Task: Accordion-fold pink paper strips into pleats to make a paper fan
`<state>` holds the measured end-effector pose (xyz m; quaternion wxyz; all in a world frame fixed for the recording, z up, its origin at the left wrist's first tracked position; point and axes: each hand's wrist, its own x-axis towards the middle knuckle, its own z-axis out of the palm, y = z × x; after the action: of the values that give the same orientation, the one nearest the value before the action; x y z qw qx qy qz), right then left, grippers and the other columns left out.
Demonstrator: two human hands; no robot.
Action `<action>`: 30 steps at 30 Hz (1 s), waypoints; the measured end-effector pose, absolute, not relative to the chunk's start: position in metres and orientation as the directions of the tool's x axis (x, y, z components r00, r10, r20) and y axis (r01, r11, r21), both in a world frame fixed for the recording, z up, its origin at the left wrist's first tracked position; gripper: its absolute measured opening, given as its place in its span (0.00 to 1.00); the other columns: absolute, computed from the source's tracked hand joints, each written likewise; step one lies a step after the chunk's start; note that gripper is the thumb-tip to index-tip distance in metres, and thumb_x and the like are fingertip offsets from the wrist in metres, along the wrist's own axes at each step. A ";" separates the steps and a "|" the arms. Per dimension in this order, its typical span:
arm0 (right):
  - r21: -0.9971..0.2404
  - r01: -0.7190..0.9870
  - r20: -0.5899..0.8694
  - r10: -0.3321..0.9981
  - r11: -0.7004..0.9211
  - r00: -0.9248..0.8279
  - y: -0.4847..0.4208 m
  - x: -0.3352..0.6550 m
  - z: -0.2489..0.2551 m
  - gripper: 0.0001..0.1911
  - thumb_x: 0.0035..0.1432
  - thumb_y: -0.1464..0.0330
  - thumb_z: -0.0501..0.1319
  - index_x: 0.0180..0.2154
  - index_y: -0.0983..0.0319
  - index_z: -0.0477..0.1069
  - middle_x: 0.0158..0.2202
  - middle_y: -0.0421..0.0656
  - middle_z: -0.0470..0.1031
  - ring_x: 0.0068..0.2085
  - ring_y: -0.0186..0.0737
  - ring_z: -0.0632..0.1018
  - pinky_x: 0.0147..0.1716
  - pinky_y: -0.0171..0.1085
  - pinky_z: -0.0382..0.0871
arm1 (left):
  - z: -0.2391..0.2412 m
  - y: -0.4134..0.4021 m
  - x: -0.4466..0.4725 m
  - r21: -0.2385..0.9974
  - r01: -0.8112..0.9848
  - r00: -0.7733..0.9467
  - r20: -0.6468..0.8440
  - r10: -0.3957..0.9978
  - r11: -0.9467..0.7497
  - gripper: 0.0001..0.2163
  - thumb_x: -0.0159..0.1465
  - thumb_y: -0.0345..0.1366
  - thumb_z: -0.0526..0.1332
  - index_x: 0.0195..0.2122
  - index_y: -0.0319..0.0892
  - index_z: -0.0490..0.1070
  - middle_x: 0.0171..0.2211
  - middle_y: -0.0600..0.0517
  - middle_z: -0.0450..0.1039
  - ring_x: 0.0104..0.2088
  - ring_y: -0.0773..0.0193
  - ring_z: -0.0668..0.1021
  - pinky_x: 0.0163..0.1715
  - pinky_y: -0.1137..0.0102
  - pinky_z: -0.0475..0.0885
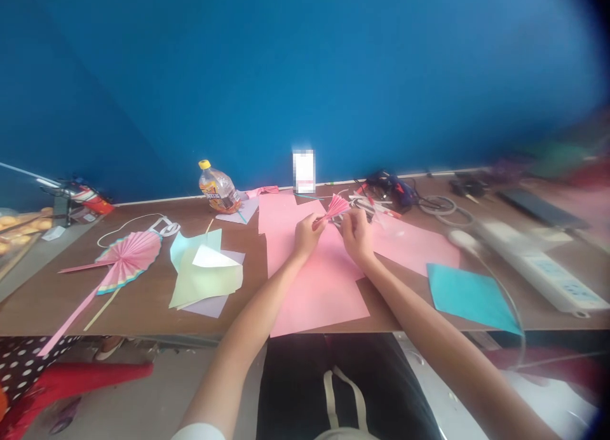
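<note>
My left hand [307,235] pinches the folded base of a small pleated pink paper fan [335,207], which spreads out to the upper right. My right hand [356,233] is closed beside it, fingers touching the fan's lower edge; a dark object, maybe scissors, shows by those fingers, but I cannot tell if I hold it. Both hands hover over large pink paper sheets [314,281] on the brown table [143,300].
A finished pink fan on a stick [124,260] lies at left, with pale green and white sheets [204,278] beside it. A drink bottle [218,187] stands at the back. A teal sheet [469,297], a power strip [538,265] and tangled cables [405,195] are at right.
</note>
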<state>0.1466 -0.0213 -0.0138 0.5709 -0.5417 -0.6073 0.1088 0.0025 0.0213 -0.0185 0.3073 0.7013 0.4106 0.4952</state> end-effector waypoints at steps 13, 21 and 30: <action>-0.749 0.492 0.544 0.836 0.445 0.073 -0.026 0.148 -0.003 0.11 0.65 0.60 0.47 0.35 0.59 0.61 0.25 0.39 0.69 0.25 0.35 0.69 0.28 0.34 0.62 | -0.018 0.020 0.003 0.874 0.234 0.133 0.405 0.904 -0.426 0.08 0.60 0.40 0.60 0.36 0.43 0.73 0.31 0.52 0.75 0.31 0.64 0.74 0.35 0.73 0.66; -0.610 0.686 0.547 0.837 0.397 0.003 -0.025 0.148 -0.005 0.13 0.64 0.63 0.48 0.38 0.60 0.68 0.26 0.42 0.72 0.26 0.38 0.71 0.28 0.34 0.59 | -0.016 0.020 0.002 0.858 0.241 0.185 0.418 0.889 -0.453 0.08 0.62 0.41 0.58 0.36 0.43 0.72 0.28 0.53 0.73 0.29 0.66 0.74 0.34 0.73 0.66; -0.538 0.804 0.543 0.834 0.253 0.101 -0.013 0.148 -0.018 0.15 0.64 0.62 0.50 0.43 0.60 0.71 0.32 0.45 0.78 0.27 0.39 0.74 0.27 0.34 0.58 | -0.018 0.017 0.005 0.819 0.257 0.216 0.468 0.857 -0.512 0.07 0.62 0.41 0.60 0.37 0.46 0.74 0.35 0.49 0.75 0.37 0.61 0.75 0.42 0.69 0.66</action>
<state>0.1480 -0.0131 -0.0184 0.4211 -0.6108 -0.6703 0.0177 0.0050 0.0167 -0.0176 0.3051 0.7176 0.3882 0.4911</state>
